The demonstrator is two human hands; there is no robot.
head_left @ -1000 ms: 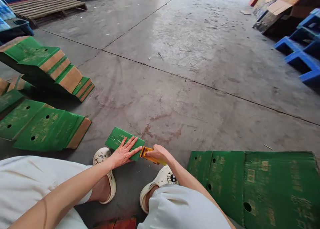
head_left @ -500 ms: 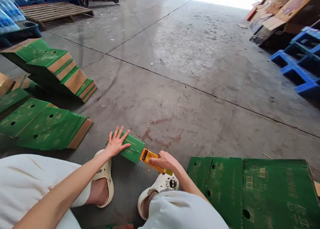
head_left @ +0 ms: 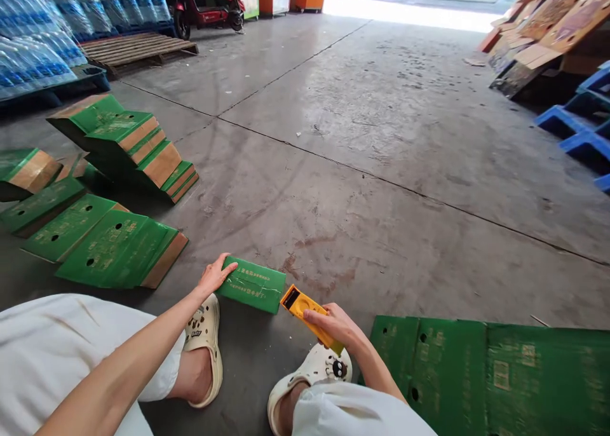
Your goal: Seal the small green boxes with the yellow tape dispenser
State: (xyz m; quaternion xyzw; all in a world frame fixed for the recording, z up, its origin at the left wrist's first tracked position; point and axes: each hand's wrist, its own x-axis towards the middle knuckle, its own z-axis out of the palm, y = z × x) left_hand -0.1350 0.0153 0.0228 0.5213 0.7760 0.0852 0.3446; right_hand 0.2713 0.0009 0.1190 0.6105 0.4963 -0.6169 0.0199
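Note:
A small green cardboard box (head_left: pixel 252 285) with pale lettering and a creased top lies on the floor between my feet. My left hand (head_left: pixel 216 276) grips its left end, thumb on top and fingers over the far edge. In my right hand (head_left: pixel 333 325) is a yellow boxy handheld device (head_left: pixel 305 306), with a dark window at one end and a round mark on its face. That dark end points at the box's right end, a small gap apart. The device's exact kind is unclear.
Stacked green cartons (head_left: pixel 128 239) lean at the left, and more green cardboard (head_left: pixel 452 372) lies at the right. Water bottles (head_left: pixel 33 54), a wooden pallet (head_left: pixel 138 47) and a red scooter (head_left: pixel 210 7) stand behind. Blue pallets (head_left: pixel 581 124) are at the far right.
My left hand has shifted from lying spread on the box to gripping its left end. My right hand has drawn the yellow device slightly away from the box. The view has tilted up.

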